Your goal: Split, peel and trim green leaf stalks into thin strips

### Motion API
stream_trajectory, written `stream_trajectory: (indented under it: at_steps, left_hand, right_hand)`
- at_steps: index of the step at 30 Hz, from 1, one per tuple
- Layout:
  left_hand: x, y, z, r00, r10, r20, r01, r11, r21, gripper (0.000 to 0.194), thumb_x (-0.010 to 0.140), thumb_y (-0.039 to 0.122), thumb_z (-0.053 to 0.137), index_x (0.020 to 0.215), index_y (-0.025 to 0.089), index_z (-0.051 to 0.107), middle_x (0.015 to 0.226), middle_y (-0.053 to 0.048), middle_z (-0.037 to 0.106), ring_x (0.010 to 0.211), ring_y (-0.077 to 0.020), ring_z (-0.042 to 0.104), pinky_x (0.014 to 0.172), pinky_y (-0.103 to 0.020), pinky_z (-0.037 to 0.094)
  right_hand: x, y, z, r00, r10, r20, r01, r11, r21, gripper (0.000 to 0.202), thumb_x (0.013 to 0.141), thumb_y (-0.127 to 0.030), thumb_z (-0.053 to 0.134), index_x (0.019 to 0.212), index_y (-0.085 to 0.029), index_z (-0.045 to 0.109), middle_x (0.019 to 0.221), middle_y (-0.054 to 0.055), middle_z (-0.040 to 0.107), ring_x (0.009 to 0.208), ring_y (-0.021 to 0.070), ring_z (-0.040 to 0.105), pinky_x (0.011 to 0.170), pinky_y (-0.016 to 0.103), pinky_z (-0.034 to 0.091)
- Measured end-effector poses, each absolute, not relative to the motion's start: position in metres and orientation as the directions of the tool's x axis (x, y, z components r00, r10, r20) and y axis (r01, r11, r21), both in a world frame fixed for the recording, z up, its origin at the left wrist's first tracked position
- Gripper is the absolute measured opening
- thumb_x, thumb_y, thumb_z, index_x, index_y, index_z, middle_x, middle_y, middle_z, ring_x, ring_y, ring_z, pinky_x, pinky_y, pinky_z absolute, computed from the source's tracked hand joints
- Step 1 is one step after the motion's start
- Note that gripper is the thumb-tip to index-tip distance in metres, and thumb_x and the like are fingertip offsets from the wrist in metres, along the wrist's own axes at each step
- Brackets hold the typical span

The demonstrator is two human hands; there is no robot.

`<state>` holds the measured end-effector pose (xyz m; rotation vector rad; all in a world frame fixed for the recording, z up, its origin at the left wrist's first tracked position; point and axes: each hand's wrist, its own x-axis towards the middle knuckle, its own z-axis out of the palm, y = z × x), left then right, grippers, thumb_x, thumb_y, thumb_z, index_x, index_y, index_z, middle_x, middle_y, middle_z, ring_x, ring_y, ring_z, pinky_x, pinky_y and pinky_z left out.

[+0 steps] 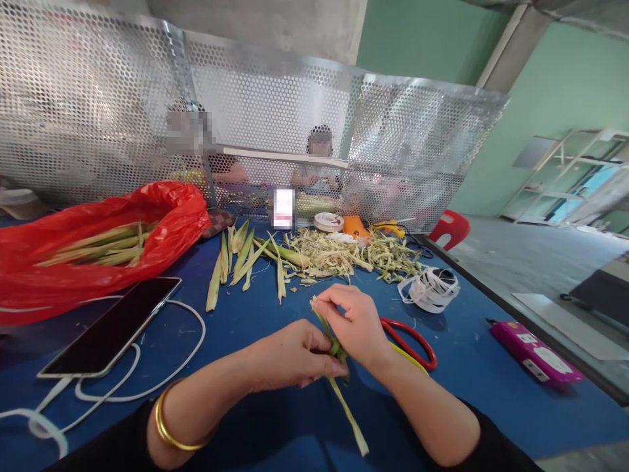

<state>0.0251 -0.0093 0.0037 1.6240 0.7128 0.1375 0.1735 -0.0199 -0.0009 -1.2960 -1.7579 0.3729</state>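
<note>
Above the blue table (230, 426), both my hands work on one pale green leaf strip (350, 413) that looks like corn husk. My left hand (295, 354) is closed, pinching a folded or knotted green part of it between thumb and fingers. The upper end of the strip is pinched by my right hand (351, 321). Its other end hangs down below my left hand. Red-handled scissors (413, 337) lie beside my right wrist, their blades hidden. Several loose leaf pieces (243, 255) and a heap of shredded leaf (324, 252) lie beyond my hands.
A red plastic bag (181, 203) with long leaves stands left, near a cabled tablet (113, 328). At right are a coil of white ribbon (432, 288) and a purple pack (535, 351). A perforated metal screen (265, 85) borders the table's far side; people sit behind it.
</note>
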Motion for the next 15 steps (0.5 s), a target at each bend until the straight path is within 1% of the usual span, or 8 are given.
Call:
stream_trajectory:
  at_steps: [2,4,6,9,11,12,14,15]
  left_hand:
    - [0.028,-0.011,0.002,0.780,0.547,-0.304,0.351,0.019,0.936,0.033,0.075,0.045,0.058,0.080,0.015,0.071,0.045,0.007,0.034,0.041,-0.0070,0.028,0.040,-0.021,0.019]
    - [0.030,-0.013,0.000,0.736,0.606,-0.302,0.347,0.045,0.937,0.040,0.076,0.051,0.055,0.080,0.014,0.071,0.047,0.008,0.029,0.041,-0.0068,0.024,0.040,-0.022,0.016]
    - [0.032,-0.013,-0.003,0.700,0.645,-0.305,0.358,0.053,0.932,0.045,0.074,0.056,0.055,0.079,0.014,0.071,0.048,0.008,0.029,0.043,-0.0069,0.023,0.041,-0.022,0.015]
    - [0.032,-0.011,-0.004,0.702,0.638,-0.318,0.351,0.079,0.933,0.042,0.072,0.054,0.058,0.077,0.014,0.071,0.048,0.008,0.030,0.043,-0.0071,0.022,0.042,-0.022,0.016]
    - [0.031,-0.007,-0.002,0.709,0.636,-0.304,0.292,0.127,0.948,0.036,0.073,0.048,0.059,0.075,0.014,0.070,0.045,0.009,0.028,0.042,-0.0070,0.022,0.042,-0.023,0.016]
    - [0.030,-0.005,0.000,0.701,0.651,-0.291,0.254,0.153,0.955,0.033,0.073,0.046,0.059,0.075,0.014,0.069,0.044,0.009,0.027,0.041,-0.0070,0.022,0.042,-0.022,0.016]
    - [0.027,0.001,0.004,0.665,0.701,-0.256,0.174,0.188,0.967,0.032,0.074,0.045,0.058,0.075,0.014,0.068,0.043,0.009,0.029,0.040,-0.0068,0.024,0.042,-0.022,0.017]
    - [0.026,0.003,0.006,0.638,0.732,-0.239,0.141,0.194,0.971,0.032,0.074,0.045,0.058,0.076,0.014,0.067,0.043,0.009,0.030,0.040,-0.0067,0.025,0.042,-0.022,0.018]
  right_hand:
    - [0.171,-0.019,-0.004,-0.068,0.865,0.498,0.621,0.427,-0.657,0.019,0.082,-0.026,0.056,0.065,-0.021,0.063,0.065,-0.001,0.061,0.066,0.0144,0.053,0.067,0.026,0.040]
    - [0.169,-0.018,-0.006,-0.032,0.882,0.469,0.586,0.397,-0.707,0.021,0.083,-0.027,0.054,0.064,-0.021,0.062,0.064,-0.001,0.059,0.062,0.0134,0.052,0.062,0.024,0.039]
    - [0.169,-0.018,-0.006,0.015,0.904,0.428,0.532,0.355,-0.769,0.024,0.084,-0.030,0.053,0.064,-0.020,0.062,0.061,-0.002,0.056,0.058,0.0123,0.049,0.055,0.022,0.037]
    - [0.172,-0.019,-0.003,0.040,0.924,0.380,0.473,0.318,-0.822,0.025,0.084,-0.033,0.052,0.066,-0.019,0.063,0.056,-0.003,0.053,0.053,0.0114,0.047,0.049,0.021,0.035]
    - [0.177,-0.017,-0.001,0.052,0.915,0.401,0.479,0.330,-0.814,0.024,0.085,-0.033,0.051,0.071,-0.020,0.065,0.059,-0.002,0.056,0.057,0.0125,0.051,0.053,0.022,0.038]
    - [0.181,-0.015,0.000,0.070,0.899,0.432,0.497,0.344,-0.797,0.023,0.085,-0.034,0.051,0.074,-0.021,0.066,0.066,-0.001,0.060,0.063,0.0138,0.054,0.058,0.023,0.040]
    - [0.188,-0.011,0.000,0.162,0.861,0.482,0.527,0.337,-0.780,0.021,0.083,-0.037,0.054,0.084,-0.022,0.068,0.081,0.002,0.064,0.077,0.0166,0.057,0.066,0.024,0.042]
    - [0.191,-0.009,0.000,0.238,0.850,0.469,0.515,0.299,-0.804,0.022,0.080,-0.040,0.057,0.088,-0.022,0.067,0.082,0.003,0.063,0.077,0.0168,0.057,0.065,0.025,0.041]
